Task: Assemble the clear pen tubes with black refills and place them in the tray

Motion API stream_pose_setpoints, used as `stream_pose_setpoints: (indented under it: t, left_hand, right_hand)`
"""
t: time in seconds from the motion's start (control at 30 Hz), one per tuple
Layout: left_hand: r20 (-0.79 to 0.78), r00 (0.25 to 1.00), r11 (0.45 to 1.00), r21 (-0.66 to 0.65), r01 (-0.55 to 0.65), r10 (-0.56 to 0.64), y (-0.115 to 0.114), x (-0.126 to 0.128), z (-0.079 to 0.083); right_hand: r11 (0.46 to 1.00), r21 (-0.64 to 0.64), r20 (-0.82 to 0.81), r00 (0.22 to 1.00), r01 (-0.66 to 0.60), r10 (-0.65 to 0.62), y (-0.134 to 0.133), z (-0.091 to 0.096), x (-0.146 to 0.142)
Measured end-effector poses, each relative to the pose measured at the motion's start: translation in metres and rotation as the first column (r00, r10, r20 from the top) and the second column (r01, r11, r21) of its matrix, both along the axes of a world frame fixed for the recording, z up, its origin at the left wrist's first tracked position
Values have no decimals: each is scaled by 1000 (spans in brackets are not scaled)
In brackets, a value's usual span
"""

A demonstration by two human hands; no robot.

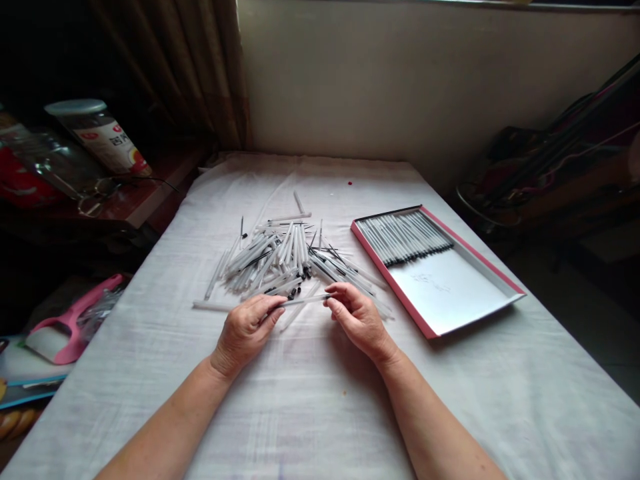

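Between my hands lies a slim, clear pen barrel (306,300), held almost level above the cloth. My left hand (251,323) is closed around its left part. At the other end, the fingertips of my right hand (356,319) pinch a dark tip, which they partly cover. Just beyond my hands spreads a loose pile of clear pen barrels (260,263), with thin dark refills (336,253) among them. Small black plugs (295,291) lie at the pile's near edge. To the right, a shallow red-edged box lid (425,297) holds a row of pens (406,235) with black ends.
A white cloth covers the table (280,413). A tiny red bit (350,183) sits near its far edge. At left, a lidded jar (103,137) and glasses (95,200) rest on a wooden surface. A pink-handled object (75,320) lies below. A wall closes off the far side.
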State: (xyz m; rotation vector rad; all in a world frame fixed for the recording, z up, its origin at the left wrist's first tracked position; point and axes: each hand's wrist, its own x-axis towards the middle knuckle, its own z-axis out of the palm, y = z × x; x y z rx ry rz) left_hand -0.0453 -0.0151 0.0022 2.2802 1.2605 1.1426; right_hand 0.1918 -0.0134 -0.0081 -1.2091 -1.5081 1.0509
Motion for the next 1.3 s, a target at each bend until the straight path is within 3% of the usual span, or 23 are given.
stream_pose_setpoints:
  t: [0.23, 0.47, 0.73, 0.97, 1.17, 1.3]
  left_hand:
    - [11, 1000, 1000, -15, 11, -10, 0, 0, 2]
    - [9, 1000, 1000, -27, 0, 0, 1, -1, 0]
    - [-20, 1000, 999, -40, -22, 21, 0, 2, 3]
    - [10, 1000, 999, -27, -22, 22, 1, 0, -1]
    - [20, 999, 999, -39, -23, 24, 1, -1, -3]
    - [14, 1000, 999, -38, -9, 10, 0, 0, -1]
  right_hand:
    - [1000, 6, 95, 995, 1, -2, -2, 4, 0]
    - [998, -66, -3, 1000, 4, -4, -5, 1, 0]
    - [999, 31, 189, 982, 12, -18, -3, 9, -1]
    - [1000, 19, 26, 1000, -4, 3, -2, 1, -2]
    - [996, 90, 226, 974, 10, -30, -3, 12, -4]
    - [997, 73, 241, 970, -14, -4, -3, 14, -4]
